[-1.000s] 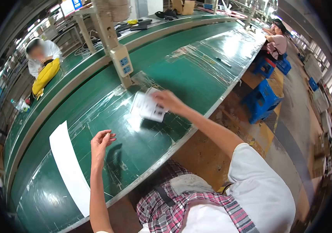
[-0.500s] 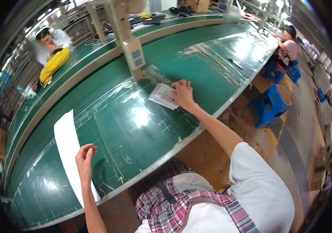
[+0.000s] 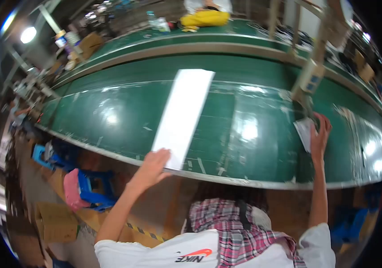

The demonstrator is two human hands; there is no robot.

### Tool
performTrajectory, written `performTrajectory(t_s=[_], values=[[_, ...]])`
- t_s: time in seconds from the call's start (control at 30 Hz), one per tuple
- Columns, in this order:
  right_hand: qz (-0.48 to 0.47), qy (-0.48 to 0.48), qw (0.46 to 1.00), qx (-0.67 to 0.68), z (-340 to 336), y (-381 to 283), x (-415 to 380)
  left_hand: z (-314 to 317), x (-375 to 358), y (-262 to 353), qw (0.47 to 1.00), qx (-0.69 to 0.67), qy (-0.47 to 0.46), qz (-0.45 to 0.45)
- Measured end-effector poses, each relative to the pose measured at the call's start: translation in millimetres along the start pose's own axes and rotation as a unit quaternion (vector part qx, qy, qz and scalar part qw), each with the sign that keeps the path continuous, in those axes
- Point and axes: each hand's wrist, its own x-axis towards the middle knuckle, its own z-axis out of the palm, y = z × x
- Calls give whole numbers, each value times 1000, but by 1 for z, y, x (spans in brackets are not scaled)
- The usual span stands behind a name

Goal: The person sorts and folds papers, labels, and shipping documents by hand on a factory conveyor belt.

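Note:
A long white paper strip point(image 3: 184, 114) lies across the green table, its near end at the front edge. My left hand point(image 3: 154, 167) is closed at the strip's near left corner, fingers on top and thumb low by the table edge. Further right, a small stack of white printed leaflets point(image 3: 304, 134) rests near the post. My right hand point(image 3: 320, 134) is at the stack's right side, its fingers curled and the thumb against the leaflets. The part between the fingers is partly hidden.
A beige post point(image 3: 309, 82) with sockets rises behind the leaflets. A raised rail point(image 3: 191, 48) runs along the table's back. Beyond it, a person sits behind a yellow bundle point(image 3: 205, 19). Blue stools point(image 3: 95, 187) and a cardboard box point(image 3: 56, 222) stand on the floor at left.
My view has swung left. My left hand has come down from the air onto the near end of the paper strip. My right hand stays at the leaflets, its fingers now curled round their side.

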Motion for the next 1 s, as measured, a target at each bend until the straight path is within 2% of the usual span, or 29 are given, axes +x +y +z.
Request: performTrajectory(t_s=[0.03,0.2,0.3,0.33,0.43,0.53,0.63,0.67,0.77,0.9,0.93,1.0], values=[[4,-2,999,34,3,-12,0,4,-4,-4,1000,6,-1,3],[-62,-51,992,100,18,-67,1,24,-12,-16,991,41,113,55],[-73,-76,988,109,23,-94,-5,24,-13,-19,986,94,116,80],[-80,-88,986,119,25,-99,-7,24,-11,-19,980,105,143,89],[-97,-112,978,150,30,-123,-8,25,-6,-21,985,65,152,46],[-108,-149,967,176,37,-143,-17,13,4,-10,976,12,216,-10],[-141,-188,948,212,51,-173,-30,10,16,-1,973,-33,225,-44],[-151,-208,941,219,59,-183,-36,10,21,5,964,-58,254,-60],[-161,-301,878,336,64,-231,-42,-1,37,34,962,-98,237,-99],[-245,-301,861,330,75,-256,-39,-12,59,77,959,-150,241,-7],[-273,-299,855,325,77,-252,-39,-12,60,83,965,-155,209,0],[-311,-322,839,309,75,-227,-40,-22,67,96,938,-323,125,-21]])
